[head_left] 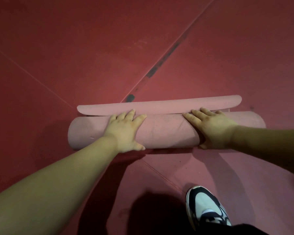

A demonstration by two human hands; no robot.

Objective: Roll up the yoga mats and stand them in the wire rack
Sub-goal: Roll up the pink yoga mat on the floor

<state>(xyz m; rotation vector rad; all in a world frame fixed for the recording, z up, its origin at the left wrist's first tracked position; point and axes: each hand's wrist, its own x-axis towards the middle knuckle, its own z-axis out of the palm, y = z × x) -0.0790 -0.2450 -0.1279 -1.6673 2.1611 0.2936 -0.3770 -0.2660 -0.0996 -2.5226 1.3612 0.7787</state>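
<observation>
Left grip (124, 131): open and pressed palm down on top of the rolled yoga mat (166, 133), left of its middle. The fingers are held straight and spread toward the far side, the thumb is set against the near side, and nothing is clasped.
Right grip (212, 129): open likewise and pressed flat on the roll, right of its middle. The fingers are stretched to the far edge and the thumb is tucked low on the near side.
Floor (75, 48): red padded panels, divided by thin seams.
Yoga mat: pink and almost fully rolled, laid on its side across the floor between the two grips and beyond them at both ends.
Loose end (159, 105): a narrow strip of the mat, not yet wound in, laid along the far side of the roll and touching it.
Shoe (205, 206): a black-and-white trainer, planted on the floor at the lower right, apart from the roll.
Scuffs (159, 65): dark marks, seen along one seam beyond the mat.
</observation>
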